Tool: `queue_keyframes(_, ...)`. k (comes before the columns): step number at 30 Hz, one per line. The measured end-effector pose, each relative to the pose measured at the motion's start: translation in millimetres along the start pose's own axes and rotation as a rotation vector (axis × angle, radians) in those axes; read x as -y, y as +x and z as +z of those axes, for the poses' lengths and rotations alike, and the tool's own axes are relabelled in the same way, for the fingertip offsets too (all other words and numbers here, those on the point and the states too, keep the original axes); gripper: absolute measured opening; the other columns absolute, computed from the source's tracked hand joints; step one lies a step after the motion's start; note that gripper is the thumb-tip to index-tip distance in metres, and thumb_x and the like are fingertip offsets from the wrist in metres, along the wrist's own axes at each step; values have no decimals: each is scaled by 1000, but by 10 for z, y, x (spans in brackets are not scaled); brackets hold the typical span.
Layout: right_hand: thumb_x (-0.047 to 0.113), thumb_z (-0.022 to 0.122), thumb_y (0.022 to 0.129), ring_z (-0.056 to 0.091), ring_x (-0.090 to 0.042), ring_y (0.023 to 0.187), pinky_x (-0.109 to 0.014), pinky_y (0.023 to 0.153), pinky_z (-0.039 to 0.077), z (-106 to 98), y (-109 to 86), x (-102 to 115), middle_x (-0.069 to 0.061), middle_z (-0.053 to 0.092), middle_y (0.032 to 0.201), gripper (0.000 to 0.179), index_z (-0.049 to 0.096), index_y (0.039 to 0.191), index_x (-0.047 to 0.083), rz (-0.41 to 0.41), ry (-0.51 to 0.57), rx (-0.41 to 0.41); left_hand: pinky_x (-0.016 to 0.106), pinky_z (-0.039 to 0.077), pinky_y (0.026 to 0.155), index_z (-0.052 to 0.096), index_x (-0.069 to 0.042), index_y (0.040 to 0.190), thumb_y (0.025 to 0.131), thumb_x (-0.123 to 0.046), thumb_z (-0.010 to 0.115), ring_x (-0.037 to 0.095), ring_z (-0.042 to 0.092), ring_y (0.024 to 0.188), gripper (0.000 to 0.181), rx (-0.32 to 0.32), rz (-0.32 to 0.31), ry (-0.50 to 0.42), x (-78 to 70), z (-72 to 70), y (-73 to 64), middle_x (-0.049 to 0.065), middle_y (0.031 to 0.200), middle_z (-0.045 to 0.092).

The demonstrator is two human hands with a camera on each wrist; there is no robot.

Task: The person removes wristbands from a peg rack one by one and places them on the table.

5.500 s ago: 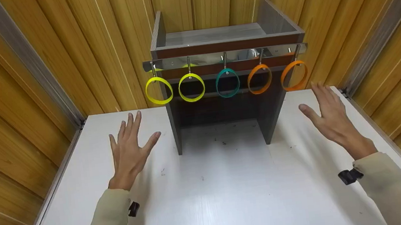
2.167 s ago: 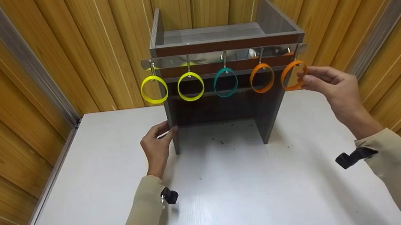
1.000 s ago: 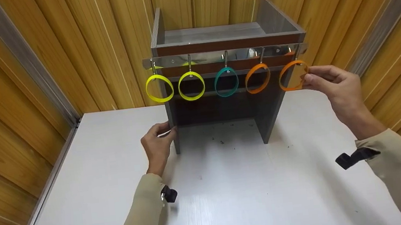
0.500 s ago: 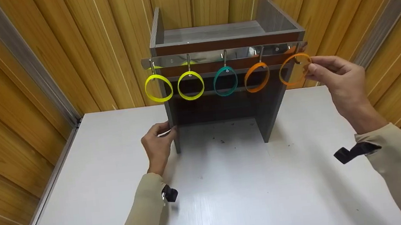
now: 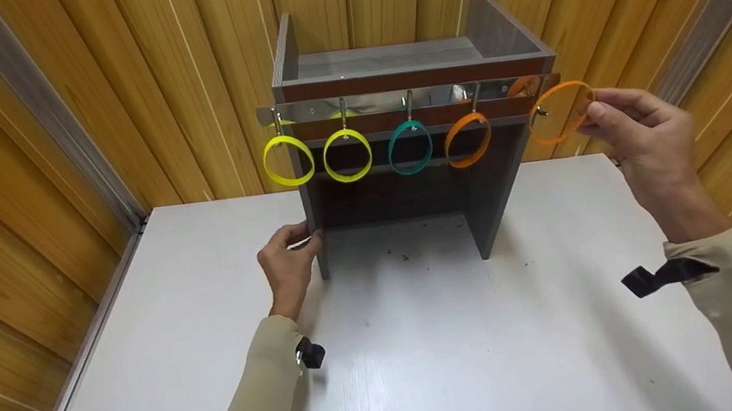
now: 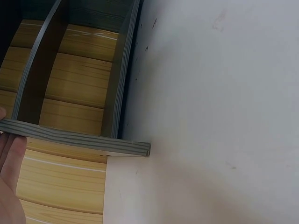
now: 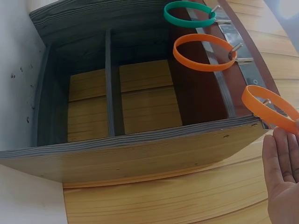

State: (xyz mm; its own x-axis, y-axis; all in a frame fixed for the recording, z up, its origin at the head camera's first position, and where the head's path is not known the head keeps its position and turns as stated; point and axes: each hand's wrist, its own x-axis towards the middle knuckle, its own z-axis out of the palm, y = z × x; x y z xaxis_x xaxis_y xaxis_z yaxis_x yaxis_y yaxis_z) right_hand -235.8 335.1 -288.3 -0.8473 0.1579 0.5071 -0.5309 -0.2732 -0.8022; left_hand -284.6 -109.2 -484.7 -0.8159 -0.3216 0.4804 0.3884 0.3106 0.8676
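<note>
In the head view my right hand pinches the right edge of an orange wristband between thumb and fingers. The tip of the far-right hook shows inside the band's left side. My left hand grips the front edge of the shelf's left side panel, thumb on the inner side. In the left wrist view only part of that hand shows, around the panel. Still hanging from the metal hook rail are two yellow wristbands, a green one and a second orange one.
The grey wooden shelf stands at the back of a white table, with an open top compartment and a brown front strip. Wood-patterned walls enclose the back and both sides. Small dark specks dot the tabletop.
My right hand took hold of the far-right orange wristband, then raised it and drew it rightward along its hook. Earlier, my left hand went from spread above the table to gripping the shelf's side panel.
</note>
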Motion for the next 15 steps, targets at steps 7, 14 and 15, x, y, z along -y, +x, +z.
queue_keyframes(7, -20, 68, 93, 78, -34, 90, -40, 86, 63, -53, -32, 88, -28, 74, 105, 25, 64, 117, -24, 3, 141, -16, 27, 66, 76, 80, -2, 100, 84, 3, 86, 21, 77, 91, 18, -4, -5, -1, -4, 1, -10, 6, 97, 79)
queue_keyframes(14, -17, 69, 94, 77, -33, 94, -39, 87, 62, -165, -114, 121, -28, 73, 110, 28, 62, 120, -24, 18, 113, -41, 27, 66, 75, 80, -1, 100, 85, 2, 85, 23, 77, 92, 17, -2, -9, 7, -17, 13, -9, 7, 97, 79)
queue_keyframes(15, -18, 68, 94, 77, -34, 94, -39, 87, 62, -180, -120, 120, -28, 73, 110, 28, 62, 120, -24, 18, 120, -41, 27, 66, 75, 80, -1, 100, 85, 2, 85, 24, 78, 92, 17, -3, -7, 4, -21, 14, -8, 8, 97, 79)
